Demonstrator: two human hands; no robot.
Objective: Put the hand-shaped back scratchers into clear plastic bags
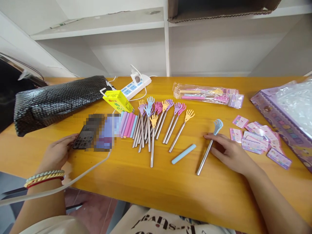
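My right hand [227, 151] holds a blue back scratcher [206, 156] by its metal rod, just below the blue claw head. Left of it a loose blue tube [183, 154] lies on the table. At the left, my left hand [58, 151] has its fingers closed on the edge of a dark phone [84, 138], partly blurred out. Several scratchers with metal rods and coloured heads lie in the middle, one with a yellow head [181, 131] at their right. Beside them pink, purple and blue tubes [128, 125] lie side by side.
A black bubble-wrap parcel [60, 99], a yellow carton [118, 100] and a white power strip [136, 87] stand at the back left. Bagged scratchers [202, 94] lie at the back. Small printed cards [258, 138] and a purple box [280, 120] are at the right. A white cable [83, 174] crosses my left side.
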